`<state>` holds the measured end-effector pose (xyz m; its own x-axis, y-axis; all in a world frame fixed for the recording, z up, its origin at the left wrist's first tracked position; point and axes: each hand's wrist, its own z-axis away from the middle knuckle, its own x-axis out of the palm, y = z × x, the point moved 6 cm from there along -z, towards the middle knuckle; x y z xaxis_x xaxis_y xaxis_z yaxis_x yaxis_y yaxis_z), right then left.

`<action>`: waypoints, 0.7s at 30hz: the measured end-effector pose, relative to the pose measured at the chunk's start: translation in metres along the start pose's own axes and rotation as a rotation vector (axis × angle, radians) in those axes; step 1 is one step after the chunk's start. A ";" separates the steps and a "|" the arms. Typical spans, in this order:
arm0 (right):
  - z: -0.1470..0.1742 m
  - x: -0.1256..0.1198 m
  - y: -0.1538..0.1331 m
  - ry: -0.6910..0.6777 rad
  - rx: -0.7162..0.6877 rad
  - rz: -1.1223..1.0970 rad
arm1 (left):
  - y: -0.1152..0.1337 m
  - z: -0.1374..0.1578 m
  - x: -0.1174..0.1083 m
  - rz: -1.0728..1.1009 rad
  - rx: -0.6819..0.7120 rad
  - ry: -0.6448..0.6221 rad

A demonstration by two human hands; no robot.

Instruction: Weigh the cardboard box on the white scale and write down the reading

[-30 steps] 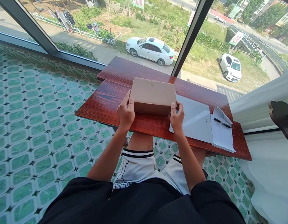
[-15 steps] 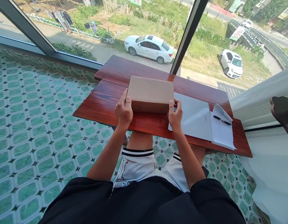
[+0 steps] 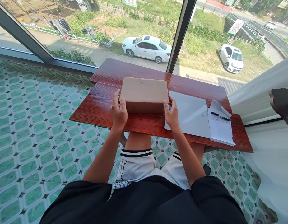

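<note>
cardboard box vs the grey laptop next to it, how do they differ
The cardboard box is brown and thick; the grey laptop is pale and thin. The box is gripped by the left hand and right hand; the laptop lies untouched, paper overlapping its right edge. Both rest flat on the wooden table.

- Looks like a sunroom or glazed balcony in an upper-floor home, more a private study nook than an office.
- Floor-to-ceiling window (image 3: 92, 28) with dark frames looks down on a street, grass and two parked white cars (image 3: 146, 48), so the room sits well above ground.
- Green and white patterned floor tiles (image 3: 41, 130), pretty homey.
- A small red-brown wooden tabletop (image 3: 144, 124) pushed right up against the glass.
- White curtain (image 3: 270, 149) hanging at the right.
- Paperwork (image 3: 220, 127) with a pen (image 3: 218, 116) on it, so someone's desk corner.
- The person sits there in casual shorts.
</note>
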<state>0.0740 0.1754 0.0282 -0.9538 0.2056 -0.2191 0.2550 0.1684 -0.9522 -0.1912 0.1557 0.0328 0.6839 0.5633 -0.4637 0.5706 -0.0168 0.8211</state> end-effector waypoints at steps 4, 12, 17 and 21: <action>0.001 -0.005 0.004 -0.030 0.000 -0.014 | 0.006 -0.001 -0.002 -0.028 0.051 0.013; 0.004 -0.036 0.000 0.014 -0.057 0.078 | 0.025 0.000 -0.010 -0.109 0.320 0.167; 0.007 -0.055 -0.004 0.016 -0.062 0.111 | 0.056 0.011 -0.012 -0.132 0.516 0.200; 0.009 -0.069 -0.003 0.014 -0.056 0.130 | 0.091 0.029 -0.003 -0.151 0.731 0.189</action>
<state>0.1374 0.1525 0.0444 -0.9099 0.2422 -0.3369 0.3854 0.1928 -0.9024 -0.1287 0.1284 0.0994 0.5228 0.7333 -0.4347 0.8520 -0.4329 0.2944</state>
